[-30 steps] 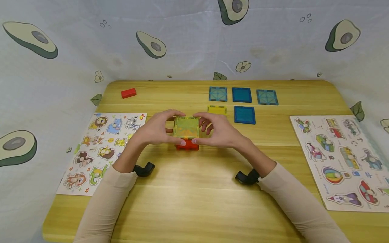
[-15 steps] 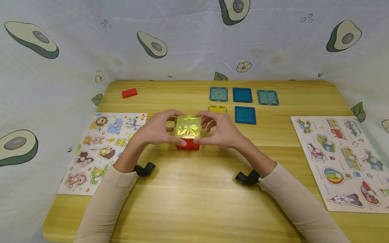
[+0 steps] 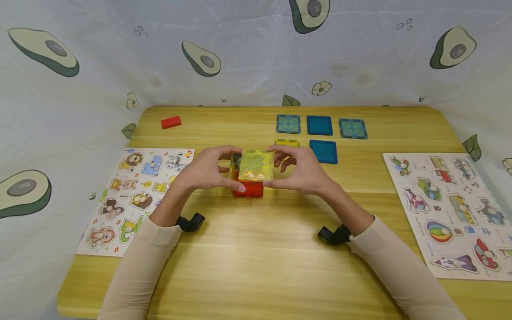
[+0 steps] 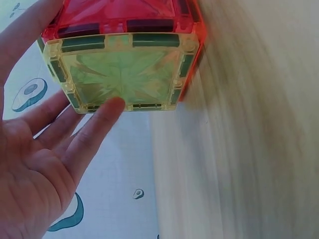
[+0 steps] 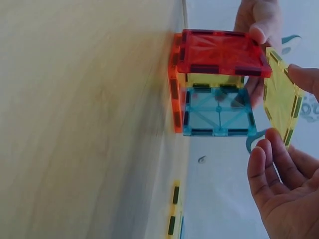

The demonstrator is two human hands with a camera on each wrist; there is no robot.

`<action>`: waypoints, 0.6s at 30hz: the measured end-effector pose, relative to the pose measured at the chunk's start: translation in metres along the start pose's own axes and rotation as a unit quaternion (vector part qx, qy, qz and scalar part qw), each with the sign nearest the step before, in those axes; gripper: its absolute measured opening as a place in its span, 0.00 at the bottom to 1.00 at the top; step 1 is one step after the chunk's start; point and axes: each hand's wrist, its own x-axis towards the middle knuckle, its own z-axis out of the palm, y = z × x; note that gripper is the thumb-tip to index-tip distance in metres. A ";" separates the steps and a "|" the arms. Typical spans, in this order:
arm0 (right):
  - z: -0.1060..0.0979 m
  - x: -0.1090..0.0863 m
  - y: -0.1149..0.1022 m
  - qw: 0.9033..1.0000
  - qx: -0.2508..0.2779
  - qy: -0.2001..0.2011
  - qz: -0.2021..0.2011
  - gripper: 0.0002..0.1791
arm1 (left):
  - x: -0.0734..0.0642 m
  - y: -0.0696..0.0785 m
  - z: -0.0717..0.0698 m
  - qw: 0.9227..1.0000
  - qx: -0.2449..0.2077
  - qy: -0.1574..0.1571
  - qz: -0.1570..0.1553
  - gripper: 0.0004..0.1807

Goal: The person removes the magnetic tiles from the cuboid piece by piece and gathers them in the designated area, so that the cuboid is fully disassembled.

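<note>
Wide right grip [image 3: 301, 172] pinches yellow tile [image 5: 281, 97], seemingly by edges.

Three yellow tiles [image 3: 257, 165], five blue tiles [image 3: 323, 151], two boards [image 3: 436, 250], one block [image 3: 171, 122]

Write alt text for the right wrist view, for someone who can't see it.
The right hand pinches a yellow square tile by its edges, near the top of an open-sided box of red, orange, yellow and blue tiles. The left hand holds the box; a wooden table fills the left.
</note>
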 end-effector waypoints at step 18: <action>-0.058 -0.033 0.013 0.999 -0.028 0.046 0.002 0.38 | -0.007 -0.001 -0.010 0.999 0.032 -0.035 -0.012 0.44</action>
